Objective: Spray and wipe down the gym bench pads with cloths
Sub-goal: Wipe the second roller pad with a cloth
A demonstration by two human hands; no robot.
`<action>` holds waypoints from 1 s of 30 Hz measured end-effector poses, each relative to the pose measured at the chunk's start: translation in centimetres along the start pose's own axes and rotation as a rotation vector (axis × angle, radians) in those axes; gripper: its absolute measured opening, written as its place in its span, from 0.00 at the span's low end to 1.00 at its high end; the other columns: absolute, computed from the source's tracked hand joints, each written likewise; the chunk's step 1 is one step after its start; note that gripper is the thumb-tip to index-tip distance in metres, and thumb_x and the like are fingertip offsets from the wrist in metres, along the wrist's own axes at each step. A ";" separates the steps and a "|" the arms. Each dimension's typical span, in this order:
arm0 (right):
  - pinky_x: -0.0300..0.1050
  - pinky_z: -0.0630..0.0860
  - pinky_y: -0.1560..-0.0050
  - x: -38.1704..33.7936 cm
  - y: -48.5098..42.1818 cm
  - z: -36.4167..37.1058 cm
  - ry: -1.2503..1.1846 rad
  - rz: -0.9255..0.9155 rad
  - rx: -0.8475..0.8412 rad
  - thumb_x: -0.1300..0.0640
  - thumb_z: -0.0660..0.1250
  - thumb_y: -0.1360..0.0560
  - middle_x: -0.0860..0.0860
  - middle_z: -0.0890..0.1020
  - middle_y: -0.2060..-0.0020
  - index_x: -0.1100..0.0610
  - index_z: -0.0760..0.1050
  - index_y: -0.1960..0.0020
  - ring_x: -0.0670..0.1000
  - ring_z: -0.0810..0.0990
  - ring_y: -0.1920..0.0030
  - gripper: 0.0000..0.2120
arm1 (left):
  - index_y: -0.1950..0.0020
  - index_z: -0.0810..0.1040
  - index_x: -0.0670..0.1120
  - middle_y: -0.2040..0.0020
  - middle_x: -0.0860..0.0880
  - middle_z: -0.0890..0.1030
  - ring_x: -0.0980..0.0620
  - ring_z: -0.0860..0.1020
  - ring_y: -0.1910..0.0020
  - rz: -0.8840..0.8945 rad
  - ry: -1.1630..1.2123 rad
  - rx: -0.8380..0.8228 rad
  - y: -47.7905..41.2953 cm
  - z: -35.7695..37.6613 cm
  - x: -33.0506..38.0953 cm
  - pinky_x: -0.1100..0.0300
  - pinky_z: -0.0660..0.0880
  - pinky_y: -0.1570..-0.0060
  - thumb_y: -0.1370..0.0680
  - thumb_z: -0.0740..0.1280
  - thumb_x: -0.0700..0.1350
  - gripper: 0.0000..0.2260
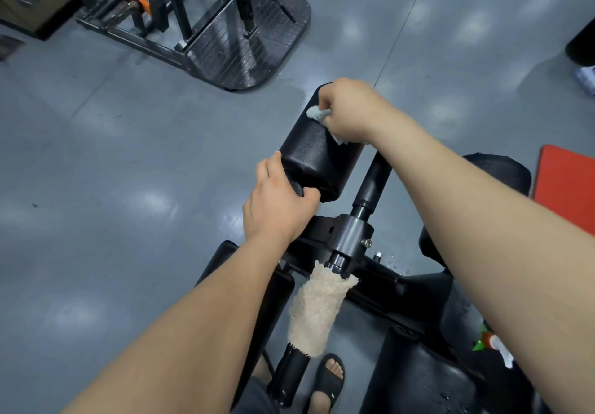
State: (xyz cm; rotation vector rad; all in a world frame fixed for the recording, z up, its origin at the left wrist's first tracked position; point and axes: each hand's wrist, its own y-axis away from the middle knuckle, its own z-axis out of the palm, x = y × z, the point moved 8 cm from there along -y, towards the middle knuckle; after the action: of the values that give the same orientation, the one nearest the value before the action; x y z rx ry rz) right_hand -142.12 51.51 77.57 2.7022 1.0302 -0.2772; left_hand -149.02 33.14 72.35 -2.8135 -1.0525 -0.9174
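Note:
A black cylindrical roller pad (314,152) sticks out from the bench frame toward the far left. My right hand (352,110) grips a small grey-white cloth (317,113) and holds it against the pad's top, far end. My left hand (277,202) grips the pad's near end, thumb curled round its face. A beige fluffy cloth (317,312) hangs draped over the frame's black post below the hands. A spray bottle (492,346) with a red and white nozzle lies on the wet black bench pad (418,378) at the lower right.
Black bench pads lie at lower left (225,255) and right (502,168). A second machine with a dark tread footplate (244,43) stands on the grey floor beyond. A red mat (570,188) lies at the right edge. My sandalled foot (328,378) is below the frame.

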 end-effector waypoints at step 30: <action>0.48 0.70 0.46 6.2 -3.5 -1.5 -0.172 0.291 0.113 0.57 0.60 0.18 0.63 0.75 0.38 0.60 0.72 0.36 0.64 0.75 0.39 0.13 | 0.29 0.62 0.59 0.31 0.60 0.63 0.50 0.77 0.56 0.093 0.049 0.009 0.5 -0.5 0.6 0.55 0.69 0.55 0.26 0.66 0.53 0.27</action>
State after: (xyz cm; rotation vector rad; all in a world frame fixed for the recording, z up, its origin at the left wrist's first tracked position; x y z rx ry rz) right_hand -139.77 58.32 76.87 2.8202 0.5804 -0.5148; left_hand -148.65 32.99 73.16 -2.7899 -0.9095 -0.9644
